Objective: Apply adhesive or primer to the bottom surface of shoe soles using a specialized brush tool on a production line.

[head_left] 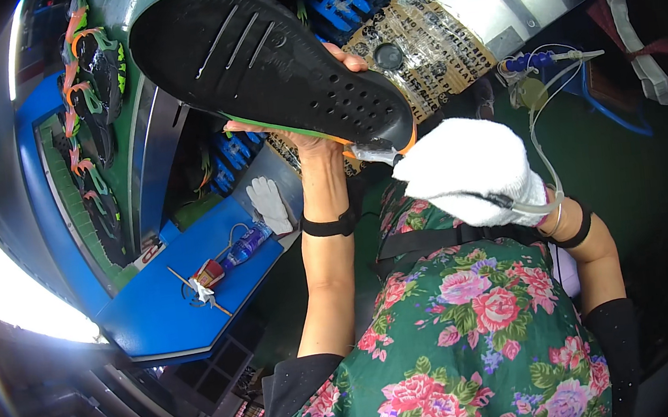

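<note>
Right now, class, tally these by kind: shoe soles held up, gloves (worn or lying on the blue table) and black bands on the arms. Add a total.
Held-up shoe sole: 1
Gloves: 2
Black arm bands: 2
Total: 5

Blue table (pixel 146 322), bright white light (pixel 4 284)

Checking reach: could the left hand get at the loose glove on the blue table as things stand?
Probably not straight away: the left hand holds the black sole, though the loose glove lies uncovered nearby.
</note>
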Demonstrator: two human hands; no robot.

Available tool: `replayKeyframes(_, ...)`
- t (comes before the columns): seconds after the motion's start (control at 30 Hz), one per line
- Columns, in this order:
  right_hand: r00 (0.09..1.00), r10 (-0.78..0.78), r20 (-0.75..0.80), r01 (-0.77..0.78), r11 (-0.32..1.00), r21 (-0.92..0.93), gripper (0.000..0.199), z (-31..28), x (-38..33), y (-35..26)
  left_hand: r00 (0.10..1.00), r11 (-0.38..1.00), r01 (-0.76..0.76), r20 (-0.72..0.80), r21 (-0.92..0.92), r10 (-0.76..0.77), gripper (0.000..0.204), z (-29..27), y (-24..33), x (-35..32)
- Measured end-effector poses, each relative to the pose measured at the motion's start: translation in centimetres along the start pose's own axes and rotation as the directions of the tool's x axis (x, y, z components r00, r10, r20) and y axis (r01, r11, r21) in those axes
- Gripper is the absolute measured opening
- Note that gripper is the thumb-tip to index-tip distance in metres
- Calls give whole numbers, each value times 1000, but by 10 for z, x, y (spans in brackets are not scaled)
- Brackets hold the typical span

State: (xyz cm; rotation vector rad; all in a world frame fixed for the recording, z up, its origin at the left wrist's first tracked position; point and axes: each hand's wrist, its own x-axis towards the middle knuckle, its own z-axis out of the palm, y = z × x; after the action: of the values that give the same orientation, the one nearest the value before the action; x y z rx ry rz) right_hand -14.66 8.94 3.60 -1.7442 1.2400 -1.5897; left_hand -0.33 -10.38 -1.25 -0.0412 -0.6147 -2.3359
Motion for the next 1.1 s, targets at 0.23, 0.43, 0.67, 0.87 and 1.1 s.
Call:
replayKeyframes(0.23, 995, 34, -95, -29, 998, 49, 21, 4, 10, -9, 989, 998, 9, -151, 68, 2, 137, -30, 5, -4)
replayKeyframes(0.43, 978, 199, -70, -198, 980, 22, 18, -4, -15, -2, 999, 998, 49, -22, -34, -49, 138, -4, -15, 9)
replayKeyframes(0.67, 942, 257, -216, -233, 964, 128, 17, -16, -11, 7, 986, 1000, 14, -164, -13, -16, 143, -4, -22, 9)
replayKeyframes(0.87, 985, 164, -49, -160, 984, 80, 22, -22, -9, 8, 985, 989, 114, -141, 99, -99, 142, -8, -18, 12)
replayKeyframes(1.1, 996, 84, -22, -84, 996, 10, 18, -29, -10, 12, 950, 945, 312, -16, 93, -312, 143, -11, -18, 14)
